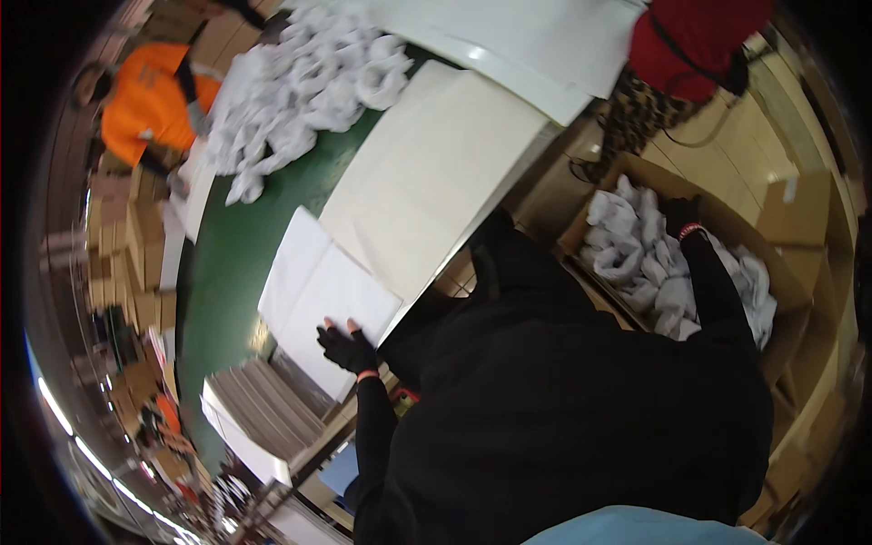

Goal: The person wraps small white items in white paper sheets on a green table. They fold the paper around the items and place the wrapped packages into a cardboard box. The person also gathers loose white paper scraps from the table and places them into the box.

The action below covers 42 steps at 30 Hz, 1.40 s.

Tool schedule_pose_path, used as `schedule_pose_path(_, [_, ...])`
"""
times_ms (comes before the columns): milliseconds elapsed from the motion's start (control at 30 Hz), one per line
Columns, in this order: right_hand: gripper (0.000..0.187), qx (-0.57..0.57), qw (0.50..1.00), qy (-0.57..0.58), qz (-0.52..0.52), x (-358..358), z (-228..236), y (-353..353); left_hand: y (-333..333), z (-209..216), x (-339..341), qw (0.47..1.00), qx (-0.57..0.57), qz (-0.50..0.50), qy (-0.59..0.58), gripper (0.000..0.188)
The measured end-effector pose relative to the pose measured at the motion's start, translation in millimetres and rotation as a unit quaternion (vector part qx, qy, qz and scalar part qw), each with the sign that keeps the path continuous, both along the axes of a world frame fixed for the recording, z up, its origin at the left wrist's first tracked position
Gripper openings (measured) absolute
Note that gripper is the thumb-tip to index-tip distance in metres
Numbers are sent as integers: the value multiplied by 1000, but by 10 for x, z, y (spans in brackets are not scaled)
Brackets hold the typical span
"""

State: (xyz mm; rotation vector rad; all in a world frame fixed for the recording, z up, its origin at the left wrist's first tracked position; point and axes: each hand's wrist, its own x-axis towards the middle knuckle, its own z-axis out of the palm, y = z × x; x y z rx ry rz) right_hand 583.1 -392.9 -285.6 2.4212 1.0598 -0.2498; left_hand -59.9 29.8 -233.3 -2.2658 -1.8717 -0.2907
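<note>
Left grip [349, 349] is spread loose, fingers apart, laid over the near edge of some white paper [313, 295] and not pinching anything that I can see. It's got a black glove on with a couple of bare fingertips poking out, plus an orange band at the wrist. That white paper is on the green counter [241, 245], right up against a big stack of cream sheets [440, 163] and angled a bit off from it.

Right grip [681, 215] is way over on the other side, reaching into a cardboard box [788, 289] beside the person. It's among white wrapped bundles [627, 232], touching or nearly touching them. Can't tell if it's closed on one, since the glove is so dark and the fingers don't show.

Other stuff around: a heap of similar white bundles [304, 86] sits at the far end of the counter, and a stack of grey-brown sheets [263, 409] is near the left hand. Somebody in an orange shirt [150, 104] is across the counter, and another person in red [695, 45] is beyond the box.
</note>
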Motion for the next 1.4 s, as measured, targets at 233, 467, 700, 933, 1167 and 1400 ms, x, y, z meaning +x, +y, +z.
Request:
schedule_pose_path(233, [18,486,837,175,178,-607,858,1914,167,133,-102,1000,-5,4,-31,62])
schedule_pose_path(467, [21,460,732,381,328,-1936,1086,3406,26,76,-253,997,-42,20,-68,70])
schedule_pose_path(700, [57,404,763,318,393,-2106,1166,4089,-97,335,-251,997,-20,-5,-75,65])
schedule_pose_path(933, [92,306,855,205,365,-2040,869,4117,-109,378,-249,997,-36,12,-75,64])
schedule_pose_path(1167, [92,322,849,194,372,-2049,834,4098,-106,387,-236,996,-7,0,-89,60])
schedule_pose_path(1400, [92,325,849,176,378,-2036,809,4129,-117,321,-249,994,-13,15,-107,62])
